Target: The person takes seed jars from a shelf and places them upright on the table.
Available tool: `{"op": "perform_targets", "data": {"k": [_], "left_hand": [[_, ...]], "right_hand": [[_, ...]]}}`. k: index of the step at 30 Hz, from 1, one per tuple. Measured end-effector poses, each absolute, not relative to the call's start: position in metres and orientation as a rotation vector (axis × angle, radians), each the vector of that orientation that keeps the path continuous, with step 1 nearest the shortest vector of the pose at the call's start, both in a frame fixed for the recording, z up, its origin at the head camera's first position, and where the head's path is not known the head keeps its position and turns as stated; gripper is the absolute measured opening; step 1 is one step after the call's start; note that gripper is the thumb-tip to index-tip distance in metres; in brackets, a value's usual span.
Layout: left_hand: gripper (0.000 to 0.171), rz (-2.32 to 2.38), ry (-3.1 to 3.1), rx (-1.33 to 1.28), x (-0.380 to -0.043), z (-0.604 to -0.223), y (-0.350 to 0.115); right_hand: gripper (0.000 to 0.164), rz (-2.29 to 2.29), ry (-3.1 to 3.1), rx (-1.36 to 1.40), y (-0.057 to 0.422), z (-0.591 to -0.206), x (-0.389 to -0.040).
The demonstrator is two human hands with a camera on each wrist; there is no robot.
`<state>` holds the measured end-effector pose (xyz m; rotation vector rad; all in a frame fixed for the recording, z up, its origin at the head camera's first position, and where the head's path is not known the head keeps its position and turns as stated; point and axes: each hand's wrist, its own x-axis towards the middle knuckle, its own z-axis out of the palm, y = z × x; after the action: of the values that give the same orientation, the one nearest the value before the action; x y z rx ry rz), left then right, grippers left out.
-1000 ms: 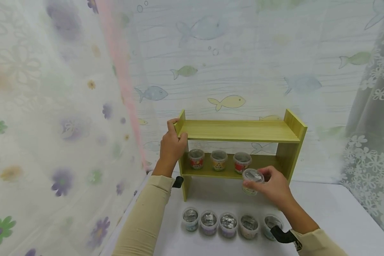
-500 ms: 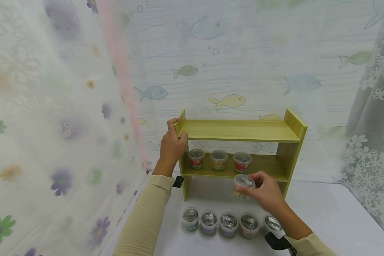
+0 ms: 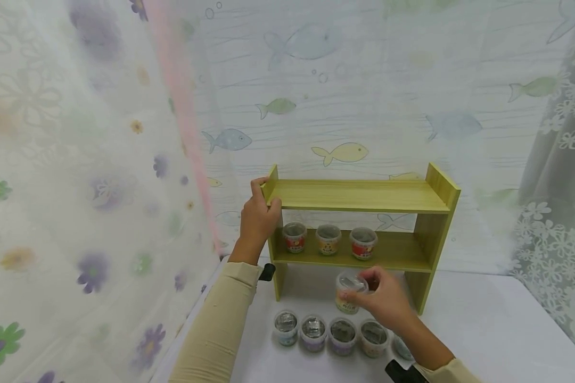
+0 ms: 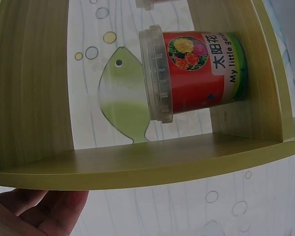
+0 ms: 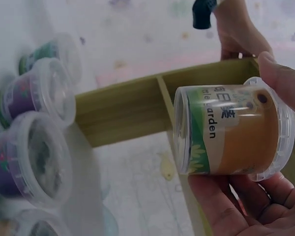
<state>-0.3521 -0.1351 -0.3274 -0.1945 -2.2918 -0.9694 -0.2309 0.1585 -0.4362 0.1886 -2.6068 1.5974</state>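
Observation:
My right hand [image 3: 385,298] holds a clear-lidded plastic tub [image 3: 350,284] between thumb and fingers, in front of the shelf's lower opening and above the row on the table. In the right wrist view, that tub [image 5: 236,130] has an orange and green label with "garden" on it. With its fingers hooked over the top, my left hand [image 3: 259,218] grips the left side panel of a yellow-green wooden shelf [image 3: 354,194]. On the lower board stand three tubs: a red-labelled one [image 3: 294,238], an orange one [image 3: 328,240] and another red one [image 3: 363,243].
Several lidded tubs stand in a row on the white table [image 3: 498,319] before the shelf, among them a blue-labelled tub [image 3: 286,328] and a purple-labelled tub [image 3: 313,333]. My right forearm partly covers the rightmost tub [image 3: 402,348]. A fish-print curtain [image 3: 364,80] hangs behind.
My right hand has carried the tub left and down from the lower board's front, toward the row on the table. The left hand keeps its grip on the shelf.

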Motion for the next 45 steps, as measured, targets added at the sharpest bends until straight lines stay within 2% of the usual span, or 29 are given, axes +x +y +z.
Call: {"op": "perform_targets", "data": {"k": [19,45], "left_hand": [[0.045,-0.948,-2.291,-0.175,-0.352,-0.326,-0.132],[0.046,-0.906,-2.267,-0.16,-0.355,-0.327,-0.133]], "right_hand": [[0.065,1.701,-2.544,0.19,0.104,-0.463,-0.208],[0.069,1.702,-2.581,0.326,0.047,-0.504,-0.186]]}}
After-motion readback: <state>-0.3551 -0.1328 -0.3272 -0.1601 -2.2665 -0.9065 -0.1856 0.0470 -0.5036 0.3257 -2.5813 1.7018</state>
